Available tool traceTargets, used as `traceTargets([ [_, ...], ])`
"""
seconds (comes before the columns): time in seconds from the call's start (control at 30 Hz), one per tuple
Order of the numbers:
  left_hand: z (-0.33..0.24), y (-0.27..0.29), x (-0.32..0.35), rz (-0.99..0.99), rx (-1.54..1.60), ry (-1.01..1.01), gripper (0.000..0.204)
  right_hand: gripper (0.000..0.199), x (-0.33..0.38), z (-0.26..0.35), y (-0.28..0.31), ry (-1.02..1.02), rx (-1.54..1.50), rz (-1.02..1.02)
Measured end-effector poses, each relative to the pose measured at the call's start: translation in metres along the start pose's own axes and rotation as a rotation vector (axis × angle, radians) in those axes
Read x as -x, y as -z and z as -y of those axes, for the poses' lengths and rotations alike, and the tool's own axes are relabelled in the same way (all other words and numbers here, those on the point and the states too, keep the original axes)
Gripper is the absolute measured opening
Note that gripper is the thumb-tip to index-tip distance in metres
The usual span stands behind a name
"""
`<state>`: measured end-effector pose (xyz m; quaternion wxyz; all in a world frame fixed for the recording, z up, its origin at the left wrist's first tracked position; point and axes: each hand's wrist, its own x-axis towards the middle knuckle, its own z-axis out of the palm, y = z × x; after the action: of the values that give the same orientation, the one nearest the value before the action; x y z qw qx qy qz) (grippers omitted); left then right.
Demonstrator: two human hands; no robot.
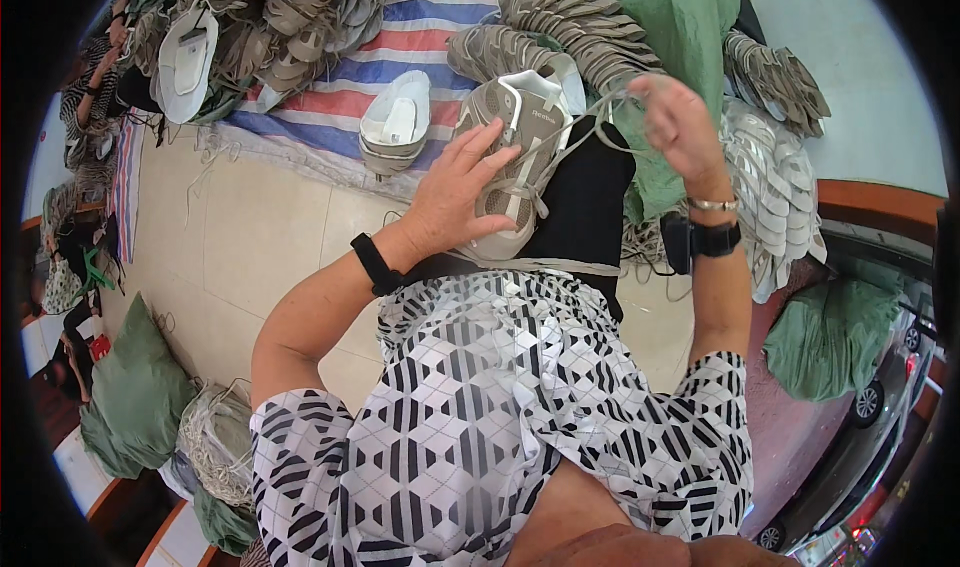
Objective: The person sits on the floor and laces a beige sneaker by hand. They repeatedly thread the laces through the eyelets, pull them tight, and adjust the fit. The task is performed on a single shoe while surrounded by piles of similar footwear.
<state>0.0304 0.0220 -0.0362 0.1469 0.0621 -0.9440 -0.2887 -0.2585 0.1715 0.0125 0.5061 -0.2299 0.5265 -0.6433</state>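
Observation:
A beige and white shoe upper (512, 229) lies across my black-clad lap, its toe toward me and its white-lined opening away from me. Flat on its left side rests my left hand (457, 189), fingers spread and thumb out near the toe. Raised to the right of the shoe, my right hand (680, 125) is closed, pinching a pale shoelace (613, 97). The lace runs from the eyelets up to my right fingers, and other strands hang across the shoe's right side. My right fingertips are partly blurred.
Beyond my lap, a striped sheet (420, 12) carries stacked beige uppers (590, 32) and a separate white-lined upper (397, 117). White pieces (765, 182) are piled at right, beside a green sack (690, 17). Laces (222, 437) lie bundled at lower left; other people sit far left.

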Motion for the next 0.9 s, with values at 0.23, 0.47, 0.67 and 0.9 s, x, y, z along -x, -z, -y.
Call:
traceTargets([
  [0.23,-0.002,0.0,0.015,-0.078,0.016,0.149,0.032,0.031,0.047,-0.074,-0.074,-0.306,0.808,0.165],
  [0.47,-0.009,-0.003,-0.007,-0.048,-0.233,0.037,0.021,0.024,0.047,-0.11,-0.069,-0.09,0.944,0.17],
  [0.67,-0.016,-0.007,-0.013,-0.111,-0.189,-0.037,0.018,0.018,0.057,-0.1,-0.06,-0.39,0.07,-0.073],
  [0.9,-0.02,0.003,-0.027,0.222,0.216,0.293,0.01,0.02,0.068,-0.109,-0.052,-0.536,-0.42,0.103],
])
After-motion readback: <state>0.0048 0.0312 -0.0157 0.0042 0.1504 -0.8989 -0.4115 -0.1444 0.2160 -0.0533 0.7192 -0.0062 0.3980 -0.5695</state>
